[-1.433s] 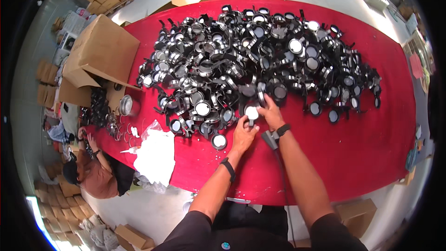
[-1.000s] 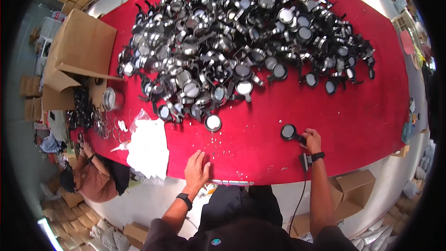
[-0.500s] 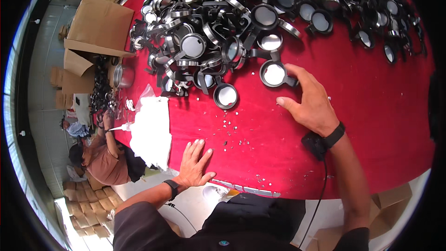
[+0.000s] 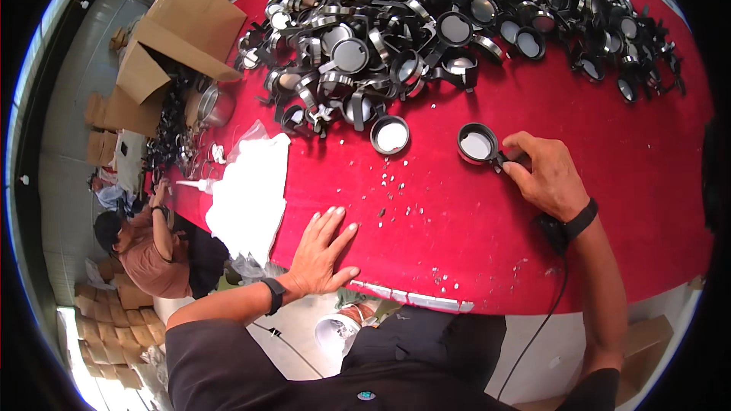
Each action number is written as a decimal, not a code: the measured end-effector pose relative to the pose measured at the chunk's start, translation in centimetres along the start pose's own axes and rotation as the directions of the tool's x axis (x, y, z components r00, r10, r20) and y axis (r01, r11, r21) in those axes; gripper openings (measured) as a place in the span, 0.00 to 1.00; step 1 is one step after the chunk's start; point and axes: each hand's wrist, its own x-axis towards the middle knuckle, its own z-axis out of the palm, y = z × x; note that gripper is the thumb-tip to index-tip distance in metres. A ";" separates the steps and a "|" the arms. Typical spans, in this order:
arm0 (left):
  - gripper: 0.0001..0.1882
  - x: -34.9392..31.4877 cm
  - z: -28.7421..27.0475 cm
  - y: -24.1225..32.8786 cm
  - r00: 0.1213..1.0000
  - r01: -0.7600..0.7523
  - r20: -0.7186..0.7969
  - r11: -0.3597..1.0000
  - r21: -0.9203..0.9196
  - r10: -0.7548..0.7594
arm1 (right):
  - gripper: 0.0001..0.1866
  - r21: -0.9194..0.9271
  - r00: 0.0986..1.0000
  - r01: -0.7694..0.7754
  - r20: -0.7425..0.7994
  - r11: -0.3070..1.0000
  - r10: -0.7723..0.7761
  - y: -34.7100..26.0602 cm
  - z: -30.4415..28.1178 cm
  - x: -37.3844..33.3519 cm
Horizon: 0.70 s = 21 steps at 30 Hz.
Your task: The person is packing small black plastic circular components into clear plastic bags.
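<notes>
Just ahead and left of the right grip (image 4: 550, 180), whose thumb and fingers pinch its handle, is a round black piece (image 4: 477, 144). The left grip (image 4: 317, 259) rests, fingers spread, on the red bench (image 4: 632, 205); beyond both is a heap of similar pieces (image 4: 352, 55).

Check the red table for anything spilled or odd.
Small pale bits lie loose on the red table between the left hand and the right hand, looking like scattered debris; they're too small to identify.
</notes>
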 end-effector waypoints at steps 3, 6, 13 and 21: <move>0.44 0.0 0.0 -0.4 0.998 -0.011 -0.059 1.000 0.021 0.012 | 0.12 -0.277 0.989 0.150 0.046 0.949 -0.143 -1.5 0.3 -0.9; 0.44 -0.2 -0.2 -0.1 0.990 -0.018 -0.140 0.999 0.033 0.023 | 0.13 -0.652 0.987 0.156 0.138 0.742 -0.086 -4.4 1.0 -0.3; 0.41 -1.4 0.7 -0.3 0.952 -0.055 -0.300 0.998 0.033 0.062 | 0.11 -0.846 0.974 -0.023 0.102 0.533 0.204 -4.7 5.2 -0.6; 0.38 -3.2 1.9 -0.3 0.886 -0.101 -0.452 0.995 0.025 0.101 | 0.24 -0.689 0.951 -0.308 -0.252 0.656 0.181 -6.1 9.9 -4.6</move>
